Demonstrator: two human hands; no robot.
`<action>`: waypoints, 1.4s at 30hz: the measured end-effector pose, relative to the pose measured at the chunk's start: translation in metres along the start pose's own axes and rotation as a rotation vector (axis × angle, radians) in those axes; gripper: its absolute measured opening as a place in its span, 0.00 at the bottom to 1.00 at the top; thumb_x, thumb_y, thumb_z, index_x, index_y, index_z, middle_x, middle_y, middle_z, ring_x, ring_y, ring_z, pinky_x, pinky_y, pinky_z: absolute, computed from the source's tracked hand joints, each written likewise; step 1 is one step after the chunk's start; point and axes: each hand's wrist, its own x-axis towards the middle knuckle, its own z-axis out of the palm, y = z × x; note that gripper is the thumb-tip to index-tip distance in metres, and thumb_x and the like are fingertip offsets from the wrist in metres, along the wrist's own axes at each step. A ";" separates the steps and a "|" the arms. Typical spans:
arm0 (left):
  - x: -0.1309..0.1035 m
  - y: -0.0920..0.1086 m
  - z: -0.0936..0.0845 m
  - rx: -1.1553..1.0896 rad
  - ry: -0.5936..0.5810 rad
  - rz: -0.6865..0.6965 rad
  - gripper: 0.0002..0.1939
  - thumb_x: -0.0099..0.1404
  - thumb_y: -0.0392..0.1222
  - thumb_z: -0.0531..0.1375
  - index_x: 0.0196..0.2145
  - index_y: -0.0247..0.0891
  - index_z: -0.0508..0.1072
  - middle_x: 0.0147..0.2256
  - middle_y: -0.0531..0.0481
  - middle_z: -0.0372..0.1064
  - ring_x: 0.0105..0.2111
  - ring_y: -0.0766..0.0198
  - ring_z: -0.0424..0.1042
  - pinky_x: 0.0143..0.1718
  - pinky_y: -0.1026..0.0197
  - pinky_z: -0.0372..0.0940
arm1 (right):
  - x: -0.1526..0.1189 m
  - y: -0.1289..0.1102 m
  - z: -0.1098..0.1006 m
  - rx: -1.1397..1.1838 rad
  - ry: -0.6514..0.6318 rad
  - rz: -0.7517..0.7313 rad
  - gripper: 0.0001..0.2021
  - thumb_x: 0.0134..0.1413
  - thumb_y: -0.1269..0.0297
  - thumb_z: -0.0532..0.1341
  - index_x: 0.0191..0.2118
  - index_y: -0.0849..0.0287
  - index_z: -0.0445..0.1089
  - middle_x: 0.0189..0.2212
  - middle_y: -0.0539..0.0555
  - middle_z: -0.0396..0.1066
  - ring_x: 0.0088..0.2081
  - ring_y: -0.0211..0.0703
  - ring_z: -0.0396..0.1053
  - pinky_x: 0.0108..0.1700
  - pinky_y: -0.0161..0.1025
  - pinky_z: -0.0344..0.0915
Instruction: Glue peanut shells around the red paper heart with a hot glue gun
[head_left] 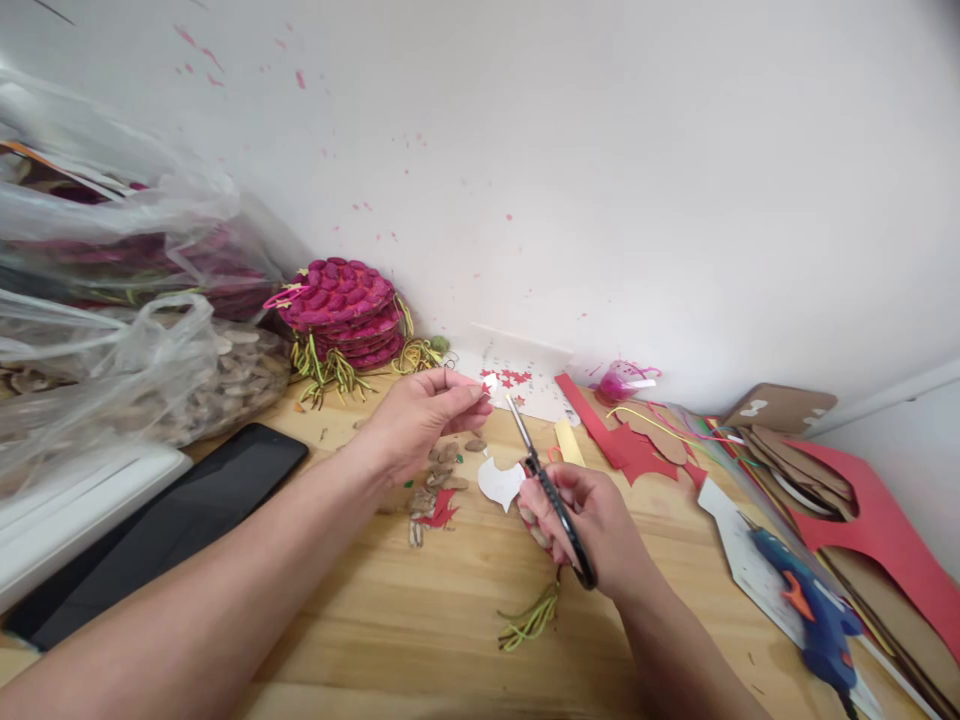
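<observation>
My left hand (431, 415) pinches a small white paper piece (490, 384) between thumb and fingertips, held above the table. Close to its right, my right hand (589, 515) grips a pair of scissors (555, 495) with black handles, the blades pointing up toward the paper. Under the scissors lies a larger white paper cutout (501, 482) with curved and pointed edges. A yellow-green yarn tassel (529, 618) sticks out below my right hand; what it hangs from is mostly hidden. Beneath my left hand are several brown seed-like pieces (429, 495) and a red paper scrap (442, 510).
At the back left stands a stack of magenta discs (341, 305) beside plastic bags (127, 370). A black phone-like slab (172, 530) lies at left. Small red stars (514, 378) rest on white paper near the wall. Red paper (641, 455) and a blue glue gun (806, 600) are at right.
</observation>
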 end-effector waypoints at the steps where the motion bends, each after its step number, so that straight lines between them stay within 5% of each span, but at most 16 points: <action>1: 0.000 0.001 -0.001 0.040 -0.027 -0.031 0.13 0.52 0.39 0.77 0.28 0.33 0.77 0.29 0.47 0.79 0.31 0.66 0.79 0.38 0.64 0.74 | 0.001 -0.001 -0.001 0.075 -0.016 0.039 0.23 0.49 0.45 0.75 0.27 0.58 0.68 0.18 0.47 0.64 0.17 0.32 0.57 0.17 0.31 0.50; 5: -0.003 -0.001 -0.003 0.269 -0.238 -0.193 0.10 0.54 0.40 0.75 0.29 0.33 0.80 0.29 0.45 0.79 0.28 0.68 0.76 0.32 0.68 0.71 | 0.002 -0.006 -0.002 0.325 -0.028 0.066 0.21 0.50 0.47 0.75 0.32 0.56 0.67 0.14 0.44 0.62 0.17 0.35 0.58 0.18 0.32 0.52; 11: -0.010 -0.006 -0.003 0.449 -0.455 -0.235 0.08 0.56 0.42 0.73 0.27 0.36 0.80 0.26 0.49 0.76 0.24 0.70 0.71 0.26 0.70 0.66 | 0.001 -0.013 -0.001 0.222 -0.013 0.057 0.17 0.46 0.56 0.77 0.32 0.58 0.70 0.17 0.46 0.68 0.18 0.35 0.63 0.19 0.31 0.57; 18: -0.011 -0.003 -0.001 0.491 -0.480 -0.226 0.08 0.55 0.44 0.74 0.28 0.38 0.82 0.28 0.47 0.78 0.24 0.68 0.72 0.26 0.68 0.66 | 0.001 -0.009 0.000 0.108 0.020 0.037 0.14 0.47 0.60 0.75 0.32 0.59 0.70 0.20 0.46 0.72 0.17 0.33 0.65 0.20 0.30 0.60; 25: -0.014 -0.005 0.004 0.396 -0.412 -0.229 0.15 0.59 0.53 0.72 0.28 0.37 0.82 0.31 0.44 0.79 0.30 0.63 0.76 0.31 0.65 0.72 | 0.000 -0.008 0.005 0.285 0.070 0.021 0.16 0.49 0.56 0.74 0.34 0.56 0.68 0.17 0.45 0.69 0.19 0.36 0.64 0.19 0.31 0.59; 33: -0.016 -0.010 0.008 0.405 -0.374 -0.204 0.06 0.57 0.42 0.73 0.29 0.38 0.82 0.29 0.45 0.79 0.27 0.65 0.75 0.28 0.68 0.71 | 0.001 -0.008 0.006 0.261 0.099 0.017 0.16 0.46 0.59 0.76 0.33 0.57 0.69 0.18 0.45 0.70 0.18 0.34 0.64 0.19 0.31 0.59; 42: -0.013 -0.015 0.005 0.410 -0.364 -0.211 0.06 0.58 0.42 0.72 0.30 0.37 0.82 0.29 0.45 0.79 0.29 0.65 0.77 0.30 0.67 0.72 | 0.000 -0.007 0.006 0.228 0.121 0.019 0.17 0.46 0.57 0.76 0.32 0.57 0.69 0.19 0.45 0.71 0.17 0.34 0.64 0.19 0.32 0.60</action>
